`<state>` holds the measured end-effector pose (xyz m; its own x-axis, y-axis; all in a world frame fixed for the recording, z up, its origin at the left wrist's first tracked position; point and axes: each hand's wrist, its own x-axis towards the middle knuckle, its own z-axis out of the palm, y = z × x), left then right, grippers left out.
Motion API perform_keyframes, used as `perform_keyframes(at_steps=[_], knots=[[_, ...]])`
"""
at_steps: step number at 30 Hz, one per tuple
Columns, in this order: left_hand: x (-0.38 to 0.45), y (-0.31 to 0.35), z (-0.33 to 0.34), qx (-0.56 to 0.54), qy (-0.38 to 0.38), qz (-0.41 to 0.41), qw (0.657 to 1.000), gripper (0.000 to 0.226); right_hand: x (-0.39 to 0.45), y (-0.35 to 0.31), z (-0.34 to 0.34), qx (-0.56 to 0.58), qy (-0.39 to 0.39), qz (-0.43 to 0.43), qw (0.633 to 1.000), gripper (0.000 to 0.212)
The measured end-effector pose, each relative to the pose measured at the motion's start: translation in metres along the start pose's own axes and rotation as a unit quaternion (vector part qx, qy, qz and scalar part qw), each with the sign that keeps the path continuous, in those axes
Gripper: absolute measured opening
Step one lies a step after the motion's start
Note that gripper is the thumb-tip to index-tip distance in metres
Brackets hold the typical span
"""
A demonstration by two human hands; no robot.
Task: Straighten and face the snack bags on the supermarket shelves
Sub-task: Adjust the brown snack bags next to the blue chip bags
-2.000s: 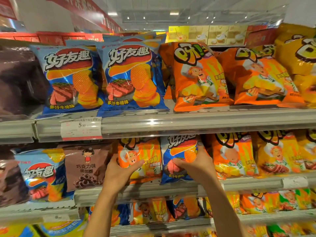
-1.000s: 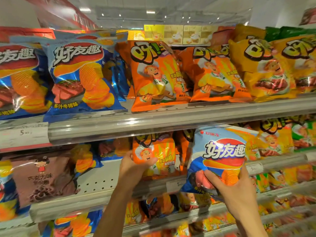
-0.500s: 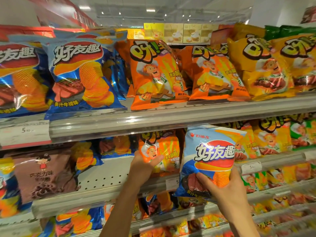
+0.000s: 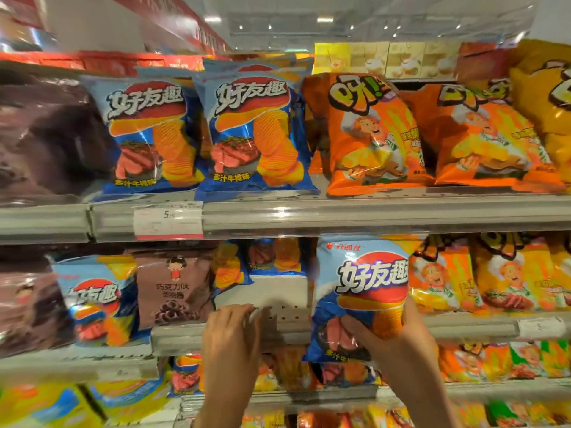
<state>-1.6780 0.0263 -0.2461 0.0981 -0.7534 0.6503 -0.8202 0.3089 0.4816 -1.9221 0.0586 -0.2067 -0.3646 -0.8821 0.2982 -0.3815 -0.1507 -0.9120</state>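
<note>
Steel supermarket shelves [image 4: 309, 216] run across the whole frame in tiers. On the upper shelf, from the left, sits a dark brown bag [image 4: 46, 134], then two blue steak-flavour crisp bags [image 4: 148, 134] standing upright and facing out, then orange crisp bags with a cartoon chef [image 4: 367, 131], and a yellow bag [image 4: 547, 97] at the far right edge.

On the middle shelf, left of centre, a blue crisp bag [image 4: 95, 301] leans beside a brown chocolate-ring snack bag [image 4: 176, 288]. Behind them, further back on the shelf, lie more blue bags [image 4: 272, 256]. In the centre is a bare patch of perforated shelf floor [image 4: 278, 301]. To the right stand yellow-orange chef bags [image 4: 445, 279].

The blue crisp bag in hand [image 4: 364, 291] is held upright at centre right of the frame, in front of the middle shelf's edge, its front facing the camera. The right hand [image 4: 398, 338] grips its lower part, thumb across the front and fingers [image 4: 408, 307] curled round the right side.

The left hand [image 4: 231, 329] rests at the shelf lip at lower centre, its fingers bent over onto the bare shelf floor, holding nothing.

A white price tag [image 4: 168, 219] reading 5 sits on the upper shelf rail, left of centre.
</note>
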Motion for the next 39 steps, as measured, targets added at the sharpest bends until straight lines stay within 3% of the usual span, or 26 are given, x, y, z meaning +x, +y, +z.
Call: perform_keyframes(at_steps=[7, 10, 14, 20, 23, 27, 30, 35, 39], knots=[[-0.014, -0.048, -0.025, 0.088, -0.015, 0.008, 0.996, 0.045, -0.001, -0.020, 0.081, 0.000, -0.038, -0.043, 0.998, 0.058], [-0.014, -0.051, -0.025, 0.099, -0.014, 0.027, 0.995, 0.025, 0.006, -0.030, 0.110, -0.012, -0.016, -0.069, 0.997, 0.063], [-0.013, -0.053, -0.023, 0.108, -0.014, 0.033, 0.994, 0.033, 0.017, -0.032, 0.139, -0.032, 0.033, -0.093, 0.995, 0.067], [-0.016, -0.054, -0.018, 0.081, -0.016, 0.005, 0.997, 0.026, 0.029, -0.027, 0.155, -0.152, 0.019, -0.130, 0.980, 0.080], [-0.019, -0.050, -0.014, 0.048, -0.018, -0.019, 0.999, 0.024, 0.034, -0.026, 0.160, -0.127, -0.028, -0.100, 0.986, 0.081], [-0.021, -0.048, -0.015, 0.029, -0.030, -0.032, 0.999, 0.013, 0.038, -0.025, 0.162, -0.048, -0.061, -0.060, 0.995, 0.063], [-0.022, -0.046, -0.014, 0.020, -0.023, -0.024, 0.999, 0.014, 0.040, -0.021, 0.160, -0.024, -0.087, -0.049, 0.995, 0.061], [-0.025, -0.040, -0.015, 0.041, -0.029, -0.024, 0.998, 0.020, 0.050, -0.028, 0.166, -0.094, -0.158, 0.006, 0.983, 0.089], [-0.024, -0.039, -0.018, 0.060, -0.050, -0.037, 0.996, 0.025, 0.044, -0.030, 0.160, -0.123, -0.160, 0.021, 0.979, 0.095]])
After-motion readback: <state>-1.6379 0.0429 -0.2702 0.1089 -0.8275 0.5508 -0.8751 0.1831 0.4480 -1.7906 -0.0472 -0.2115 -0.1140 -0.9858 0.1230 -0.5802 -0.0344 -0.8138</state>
